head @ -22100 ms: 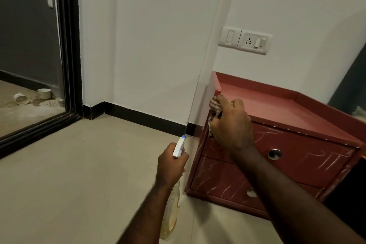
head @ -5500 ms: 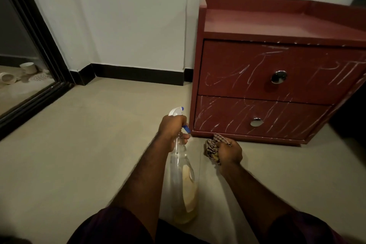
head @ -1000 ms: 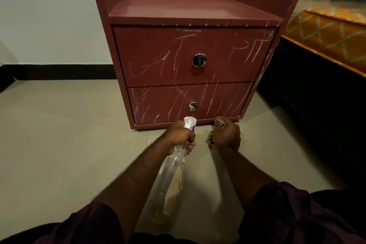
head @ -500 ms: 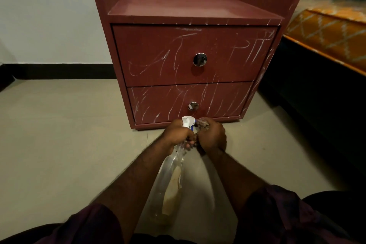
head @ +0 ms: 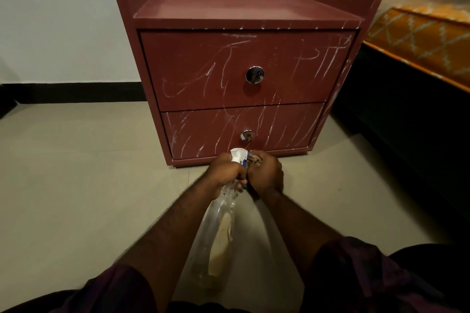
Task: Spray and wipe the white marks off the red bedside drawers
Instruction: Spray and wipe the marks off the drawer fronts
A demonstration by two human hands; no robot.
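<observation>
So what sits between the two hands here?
In the head view, the white-and-blue trigger head of the spray bottle, gripped by the left hand; the right hand holds its bunched cloth right beside it.

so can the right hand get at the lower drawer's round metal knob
Probably yes: the right hand is close in front of the round metal knob with nothing between, though it holds a checked cloth.

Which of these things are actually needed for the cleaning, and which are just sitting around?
In the job: red drawers, white marks, spray bottle (left hand), cloth (right hand).
Just there: orange-covered bed, black skirting.
</observation>
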